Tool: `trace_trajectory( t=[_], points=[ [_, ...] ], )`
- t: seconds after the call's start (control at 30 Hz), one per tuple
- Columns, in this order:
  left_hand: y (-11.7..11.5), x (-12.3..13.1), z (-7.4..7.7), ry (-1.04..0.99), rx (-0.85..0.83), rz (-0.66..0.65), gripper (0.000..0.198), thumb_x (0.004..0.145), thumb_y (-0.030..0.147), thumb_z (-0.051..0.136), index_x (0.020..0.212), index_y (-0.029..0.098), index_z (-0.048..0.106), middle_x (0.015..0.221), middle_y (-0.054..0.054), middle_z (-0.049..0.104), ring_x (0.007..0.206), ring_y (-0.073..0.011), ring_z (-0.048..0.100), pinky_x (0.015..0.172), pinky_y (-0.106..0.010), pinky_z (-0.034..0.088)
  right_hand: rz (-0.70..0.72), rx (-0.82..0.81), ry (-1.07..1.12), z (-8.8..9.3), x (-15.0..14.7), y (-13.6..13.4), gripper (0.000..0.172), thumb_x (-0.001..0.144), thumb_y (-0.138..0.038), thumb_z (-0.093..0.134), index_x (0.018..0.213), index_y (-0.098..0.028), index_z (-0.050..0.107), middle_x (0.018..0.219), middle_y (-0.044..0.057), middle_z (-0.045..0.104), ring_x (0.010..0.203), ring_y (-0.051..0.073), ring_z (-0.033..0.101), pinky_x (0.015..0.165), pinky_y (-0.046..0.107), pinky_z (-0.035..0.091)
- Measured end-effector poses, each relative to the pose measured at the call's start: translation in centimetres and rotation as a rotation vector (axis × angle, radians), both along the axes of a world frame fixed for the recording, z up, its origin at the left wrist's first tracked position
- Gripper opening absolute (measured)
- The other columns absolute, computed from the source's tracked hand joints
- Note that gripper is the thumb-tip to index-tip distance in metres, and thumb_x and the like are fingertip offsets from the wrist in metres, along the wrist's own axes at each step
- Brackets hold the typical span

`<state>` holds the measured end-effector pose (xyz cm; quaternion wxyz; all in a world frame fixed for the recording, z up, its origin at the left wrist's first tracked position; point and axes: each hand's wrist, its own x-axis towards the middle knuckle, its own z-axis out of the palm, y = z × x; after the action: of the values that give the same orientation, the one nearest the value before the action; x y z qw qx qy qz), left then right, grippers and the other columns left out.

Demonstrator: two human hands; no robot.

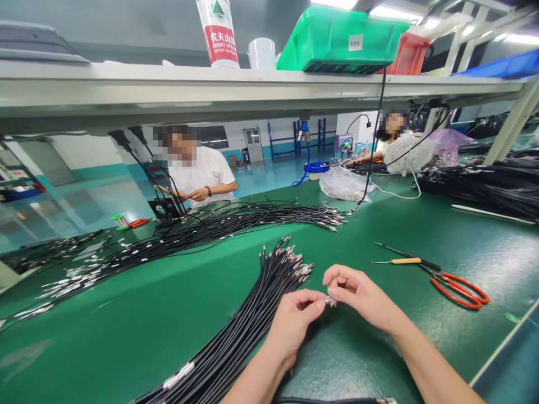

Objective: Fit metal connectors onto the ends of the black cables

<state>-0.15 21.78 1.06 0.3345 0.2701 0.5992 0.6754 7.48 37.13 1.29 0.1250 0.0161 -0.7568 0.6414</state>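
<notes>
My left hand [298,314] and my right hand [351,289] meet above the green table, fingertips pinched close together. Between them is a small shiny metal connector [329,300], mostly covered by the fingers. Both hands are closed on it; whether a cable runs from it is hidden. Just left of my left hand lies a thick bundle of black cables [256,297] with metal connectors on their ends. The bundle passes beneath my left forearm towards the lower left. Part of another black cable [337,400] shows at the bottom edge.
Red-handled scissors [461,289], a yellow-handled awl [404,261] and black tweezers [406,255] lie to the right. A second cable bundle [202,233] stretches across behind. A shelf [252,90] overhangs the table, carrying a green bin [337,42]. Two people [210,174] work opposite.
</notes>
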Motion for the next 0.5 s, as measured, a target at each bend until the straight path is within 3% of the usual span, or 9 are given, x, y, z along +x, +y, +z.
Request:
trace_trajectory(
  t=[0.33, 0.5],
  points=[
    [0.45, 0.65, 0.49, -0.03, 0.005, 0.052, 0.021, 0.066, 0.033, 0.069, 0.07, 0.012, 0.07, 0.073, -0.005, 0.068, 0.071, -0.015, 0.053, 0.075, -0.028, 0.037, 0.01, 0.004, 0.006, 0.22, 0.06, -0.13, 0.01, 0.081, -0.027, 0.054, 0.086, -0.019, 0.052, 0.064, -0.004, 0.051, 0.064, 0.012, 0.05, 0.065, 0.025, 0.039],
    [0.21, 0.53, 0.6, -0.01, -0.007, 0.046, 0.02, 0.067, 0.033, 0.067, 0.069, 0.013, 0.07, 0.068, -0.003, 0.063, 0.063, -0.0121, 0.046, 0.067, -0.025, 0.035, 0.022, -0.026, 0.004, 0.14, 0.02, -0.16, 0.013, 0.08, -0.03, 0.055, 0.086, -0.02, 0.051, 0.064, -0.004, 0.052, 0.065, 0.013, 0.051, 0.066, 0.026, 0.04]
  ],
)
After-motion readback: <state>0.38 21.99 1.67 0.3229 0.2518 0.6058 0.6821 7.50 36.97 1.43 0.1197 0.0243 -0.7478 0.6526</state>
